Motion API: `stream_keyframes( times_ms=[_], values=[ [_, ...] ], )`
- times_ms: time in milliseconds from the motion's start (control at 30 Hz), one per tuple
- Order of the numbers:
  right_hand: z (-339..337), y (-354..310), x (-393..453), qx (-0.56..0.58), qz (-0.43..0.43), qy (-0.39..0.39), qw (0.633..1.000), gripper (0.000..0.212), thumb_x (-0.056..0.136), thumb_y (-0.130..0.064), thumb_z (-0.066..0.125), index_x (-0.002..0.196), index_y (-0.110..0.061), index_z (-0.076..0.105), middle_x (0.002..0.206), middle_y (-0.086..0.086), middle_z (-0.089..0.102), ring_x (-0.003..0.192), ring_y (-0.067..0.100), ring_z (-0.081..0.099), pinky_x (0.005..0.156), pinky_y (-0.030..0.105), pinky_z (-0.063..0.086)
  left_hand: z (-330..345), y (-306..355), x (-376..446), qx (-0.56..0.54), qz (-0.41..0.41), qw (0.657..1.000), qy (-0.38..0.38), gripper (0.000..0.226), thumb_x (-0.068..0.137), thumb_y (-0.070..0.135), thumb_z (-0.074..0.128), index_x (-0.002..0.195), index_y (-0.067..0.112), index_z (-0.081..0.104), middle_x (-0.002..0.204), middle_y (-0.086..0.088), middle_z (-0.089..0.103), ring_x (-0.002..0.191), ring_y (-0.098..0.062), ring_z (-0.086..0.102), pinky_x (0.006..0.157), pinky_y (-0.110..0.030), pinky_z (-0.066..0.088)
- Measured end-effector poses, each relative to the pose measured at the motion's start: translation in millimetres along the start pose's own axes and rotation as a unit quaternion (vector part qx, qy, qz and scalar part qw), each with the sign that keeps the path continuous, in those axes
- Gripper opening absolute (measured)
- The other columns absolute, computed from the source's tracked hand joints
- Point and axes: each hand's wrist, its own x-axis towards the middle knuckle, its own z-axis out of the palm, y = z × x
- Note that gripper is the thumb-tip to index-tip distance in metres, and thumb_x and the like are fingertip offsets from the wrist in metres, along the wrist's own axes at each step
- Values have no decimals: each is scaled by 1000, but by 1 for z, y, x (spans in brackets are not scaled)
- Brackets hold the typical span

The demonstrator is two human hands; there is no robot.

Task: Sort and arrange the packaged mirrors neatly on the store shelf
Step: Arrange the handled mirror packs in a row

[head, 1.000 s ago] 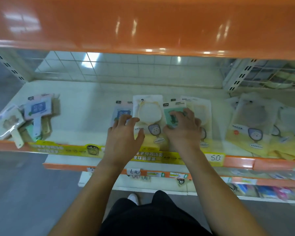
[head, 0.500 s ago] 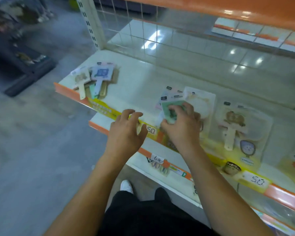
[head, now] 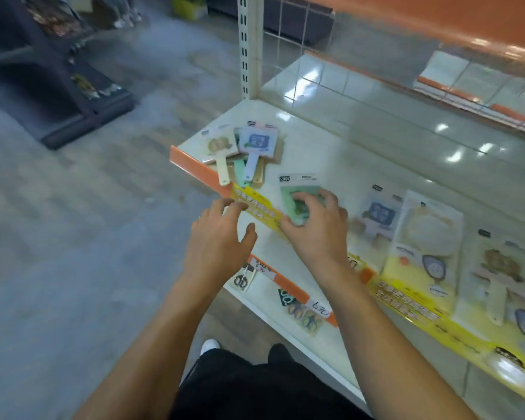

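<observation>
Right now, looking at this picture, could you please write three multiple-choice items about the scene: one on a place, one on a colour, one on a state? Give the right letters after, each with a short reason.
1. Where does the small pile of handled mirrors lie?
A. At the left end of the shelf, by the upright post
B. On the floor
C. On the lower shelf

2. What colour is the mirror in the pack under the right hand?
A. Red
B. Green
C. Black

3. What is the left hand doing?
A. Gripping a pack
B. Holding nothing, fingers loosely spread
C. Pressing flat on the pile

Answers:
1 A: the pile sits in the shelf corner beside the post.
2 B: the green mirror pack shows between the fingers of the right hand.
3 B: the left hand hovers at the shelf edge with nothing in it.
</observation>
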Motion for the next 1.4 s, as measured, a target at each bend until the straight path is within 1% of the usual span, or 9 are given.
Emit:
stream_keyframes(
  times_ms=[167, 300, 533, 700, 833, 1033, 1167, 1300, 1400],
  values=[
    [34, -48, 5, 5, 9, -7, 1000, 48, 78, -40, 67, 124, -29, 61, 141, 2, 41, 116, 33, 41, 101, 36, 34, -22, -51, 19, -1, -4, 1000, -14, 36, 88, 35, 56, 121, 21, 57, 124, -1, 55, 107, -26, 55, 85, -44, 48],
    [60, -79, 7, -9, 11, -8, 1000, 49, 79, -40, 65, 126, -29, 59, 142, 3, 39, 117, 33, 40, 102, 40, 36, -37, -91, 30, 2, -10, 1000, -27, 39, 91, 36, 53, 125, 19, 55, 128, -1, 52, 113, -24, 52, 92, -41, 44],
    [90, -124, 10, -29, -13, 5, 999, 47, 79, -39, 64, 125, -29, 60, 141, 3, 41, 116, 34, 41, 97, 40, 37, -60, -136, 39, -8, -28, 999, -14, 37, 90, 35, 54, 124, 20, 55, 128, -1, 50, 113, -24, 51, 90, -40, 45],
    [98, -139, 23, -31, -24, 3, 999, 47, 79, -41, 63, 125, -31, 59, 143, 0, 39, 118, 31, 39, 96, 42, 39, -63, -145, 47, 1, -33, 999, -15, 39, 91, 38, 50, 127, 24, 52, 130, 1, 48, 115, -21, 49, 91, -37, 43],
    [102, -140, 35, -30, -32, 3, 999, 46, 80, -41, 63, 124, -30, 59, 143, 1, 39, 118, 32, 39, 99, 43, 40, -61, -144, 61, 17, -15, 999, -29, 39, 91, 38, 51, 126, 24, 51, 132, -1, 47, 116, -24, 49, 91, -38, 41],
    [92, -149, 87, -8, -36, 42, 998, 44, 77, -41, 68, 120, -30, 63, 141, 2, 44, 122, 30, 44, 106, 40, 32, -66, -129, 118, 40, 36, 999, -11, 39, 88, 34, 56, 124, 20, 55, 128, -4, 51, 113, -29, 51, 88, -41, 42],
    [85, -149, 122, -8, -33, 33, 999, 48, 80, -46, 65, 125, -32, 59, 142, 0, 39, 122, 31, 41, 105, 40, 33, -64, -120, 153, 56, 44, 997, -10, 41, 89, 37, 55, 127, 22, 52, 130, -1, 49, 113, -27, 50, 86, -38, 38],
    [89, -143, 149, -4, -16, 27, 999, 49, 79, -43, 66, 126, -30, 58, 142, 0, 38, 121, 30, 40, 103, 39, 33, -50, -118, 175, 58, 60, 996, -21, 41, 88, 38, 55, 126, 22, 53, 127, -2, 50, 108, -28, 53, 83, -38, 42],
    [96, -142, 163, -13, -1, 13, 1000, 49, 81, -41, 65, 128, -30, 57, 142, 2, 38, 121, 30, 39, 103, 38, 32, -39, -119, 188, 59, 50, 996, -47, 41, 88, 39, 54, 127, 23, 51, 129, -1, 49, 110, -28, 52, 86, -40, 43]
  ],
)
